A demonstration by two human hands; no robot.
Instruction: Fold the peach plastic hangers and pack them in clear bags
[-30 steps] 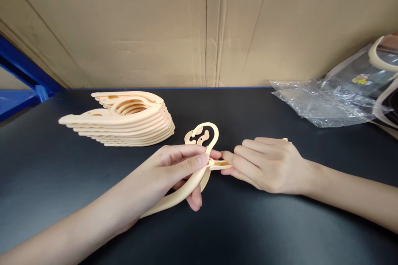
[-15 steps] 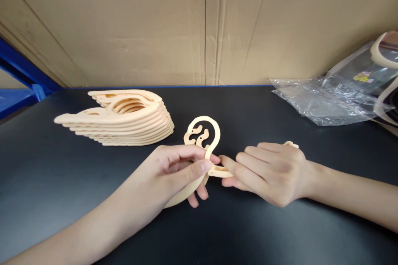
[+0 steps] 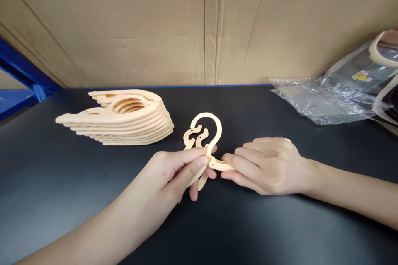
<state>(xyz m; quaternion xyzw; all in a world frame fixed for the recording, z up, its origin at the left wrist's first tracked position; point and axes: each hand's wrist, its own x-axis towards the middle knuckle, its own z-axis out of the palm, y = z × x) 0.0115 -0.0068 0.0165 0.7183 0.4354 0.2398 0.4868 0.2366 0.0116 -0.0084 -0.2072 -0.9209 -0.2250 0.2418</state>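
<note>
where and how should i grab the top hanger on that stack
Probably by the near tip of the top hanger, coming from the person's left and pinching it above and below. The layers of the stack are staggered, so that tip juts out past those under it, leaving its underside likely reachable.
</note>
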